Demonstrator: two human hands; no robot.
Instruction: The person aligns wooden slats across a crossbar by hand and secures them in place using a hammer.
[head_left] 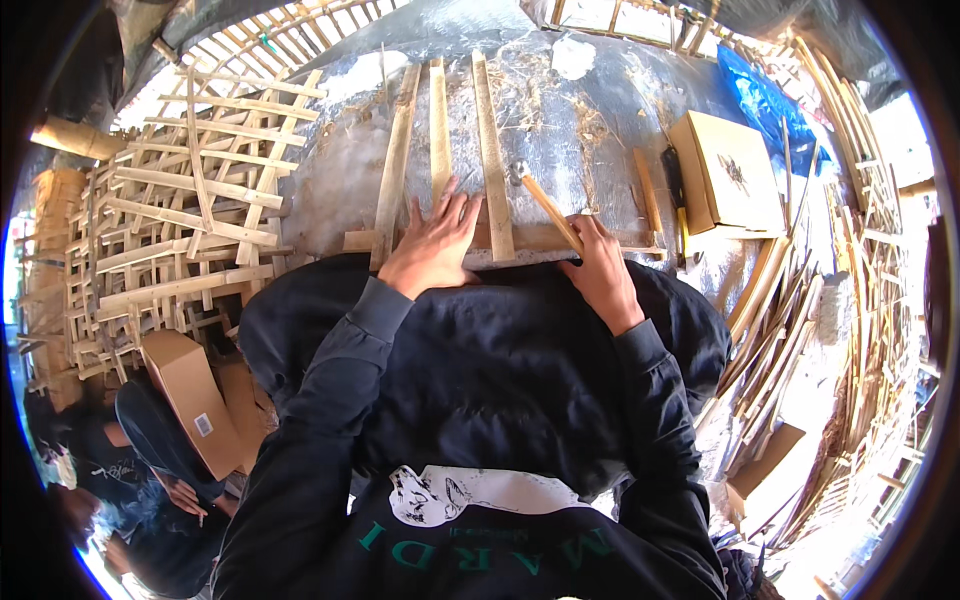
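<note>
My left hand (437, 243) lies with fingers spread over the near end of the middle bamboo strip (439, 120), by a wooden crosspiece (545, 238). In my right hand (603, 265) is a hammer (548, 207), held by its pale wooden handle, its metal head pointing away and to the left. A left strip (398, 150) and a right strip (490, 150) run away from me on either side of the middle one. The right strip's near end overlaps the crosspiece. My left palm hides the middle strip's near end.
Small dark nails lie on a cardboard box (712, 190) at the right, beside a black-and-yellow tool (680, 205) and another wooden handle (648, 190). Bamboo lattices (200, 190) are stacked left; loose strips (775, 330) lie right. Another person's hand (182, 495) shows lower left.
</note>
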